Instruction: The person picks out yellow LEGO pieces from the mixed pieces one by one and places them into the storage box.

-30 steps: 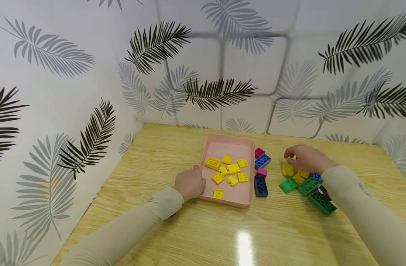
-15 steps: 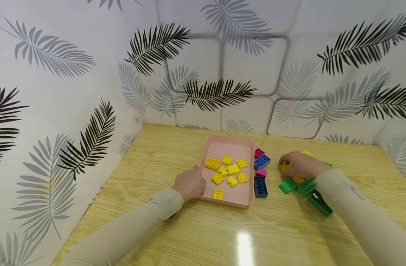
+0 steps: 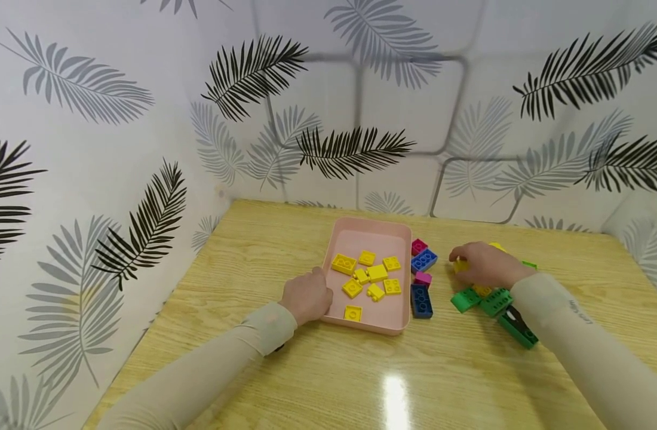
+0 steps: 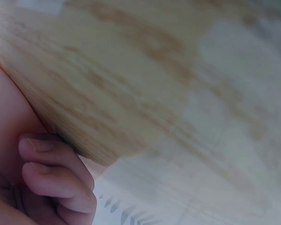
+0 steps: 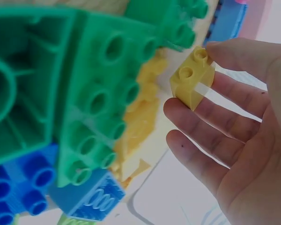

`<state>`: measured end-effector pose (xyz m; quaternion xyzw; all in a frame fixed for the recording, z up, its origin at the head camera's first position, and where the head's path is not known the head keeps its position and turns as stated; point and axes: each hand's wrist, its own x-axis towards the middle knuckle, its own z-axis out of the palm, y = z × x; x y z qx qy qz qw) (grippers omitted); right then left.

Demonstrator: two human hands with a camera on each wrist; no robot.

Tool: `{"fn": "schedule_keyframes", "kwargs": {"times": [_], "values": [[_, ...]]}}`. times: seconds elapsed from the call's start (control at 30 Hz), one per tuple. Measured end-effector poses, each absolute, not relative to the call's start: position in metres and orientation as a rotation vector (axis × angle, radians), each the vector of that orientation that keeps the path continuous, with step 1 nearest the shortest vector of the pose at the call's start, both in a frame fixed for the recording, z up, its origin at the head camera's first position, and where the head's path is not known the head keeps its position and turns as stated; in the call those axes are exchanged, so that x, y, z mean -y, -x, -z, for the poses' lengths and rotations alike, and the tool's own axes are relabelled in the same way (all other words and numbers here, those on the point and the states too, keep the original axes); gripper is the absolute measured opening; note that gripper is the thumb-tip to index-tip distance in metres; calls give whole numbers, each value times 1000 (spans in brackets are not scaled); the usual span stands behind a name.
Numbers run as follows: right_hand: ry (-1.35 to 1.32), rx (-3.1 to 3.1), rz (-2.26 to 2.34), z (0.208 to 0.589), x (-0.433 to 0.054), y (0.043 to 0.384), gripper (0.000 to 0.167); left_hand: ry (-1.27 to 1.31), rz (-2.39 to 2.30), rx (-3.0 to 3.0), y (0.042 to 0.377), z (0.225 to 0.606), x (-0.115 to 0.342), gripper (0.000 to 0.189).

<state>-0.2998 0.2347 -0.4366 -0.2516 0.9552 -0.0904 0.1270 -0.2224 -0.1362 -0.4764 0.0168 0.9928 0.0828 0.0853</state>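
Note:
My left hand (image 3: pixel 307 297) grips the near left rim of a pink tray (image 3: pixel 367 224), its fingers curled in the left wrist view. Several yellow toy bricks (image 3: pixel 377 273) lie loose in the tray. On the right, my right hand (image 3: pixel 487 264) pinches a yellow toy brick (image 5: pixel 193 79) between thumb and fingertips, with two studs showing in the right wrist view. That brick is partly hidden by the hand in the head view. Close beside it lie green bricks (image 3: pixel 496 303), a few orange-yellow bricks (image 5: pixel 141 112) and blue bricks (image 5: pixel 91 194).
Against the tray's right side lie a red brick (image 3: pixel 419 246), a blue brick (image 3: pixel 424 261), a magenta brick (image 3: pixel 423 279) and a dark blue brick (image 3: pixel 421 301). A patterned wall (image 3: pixel 393 179) borders the back of the wooden table (image 3: pixel 318 376).
My right hand has come down slightly and to the left, and its fingers have taken hold of the yellow brick. The left hand and tray stay in place.

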Motion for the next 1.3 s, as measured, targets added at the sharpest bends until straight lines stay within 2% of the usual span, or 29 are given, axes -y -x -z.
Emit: {"fn": "schedule_keyframes", "kwargs": {"times": [0.53, 1.0, 1.3], "values": [[902, -2858, 233, 405, -192, 279, 35, -48, -265, -2960, 224, 479, 137, 27], [1069, -2757, 159, 400, -142, 260, 40, -21, -287, -2939, 221, 476, 135, 29], [1126, -2714, 129, 400, -122, 244, 37, -31, -262, -2948, 222, 475, 136, 30]]}}
